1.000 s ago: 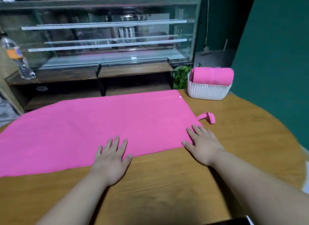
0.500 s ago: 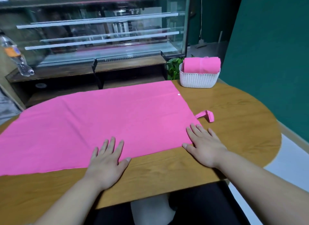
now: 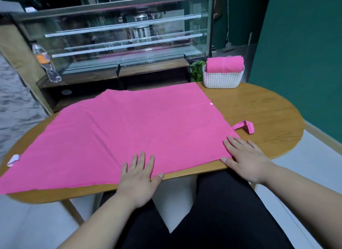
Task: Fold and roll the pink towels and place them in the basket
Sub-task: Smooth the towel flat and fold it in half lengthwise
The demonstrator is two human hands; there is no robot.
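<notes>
A large pink towel (image 3: 129, 130) lies spread flat across the wooden table (image 3: 259, 111). My left hand (image 3: 138, 176) lies flat with straight fingers on the towel's near edge. My right hand (image 3: 244, 156) lies flat on the towel's near right corner, fingers spread. A pink loop strap (image 3: 244, 125) sticks out from the towel's right edge. At the table's far right stands a white woven basket (image 3: 223, 79) holding one rolled pink towel (image 3: 224, 63).
A glass display case (image 3: 120, 35) on a dark wooden counter stands behind the table, with a plastic bottle (image 3: 45, 63) at its left. A green plant (image 3: 197, 71) sits beside the basket. A green wall is on the right. My dark-trousered legs are under the table's near edge.
The view has pulled back and tilted down, now showing the table's near edge and my legs. Both hands stay flat on the towel's near edge in about the same places.
</notes>
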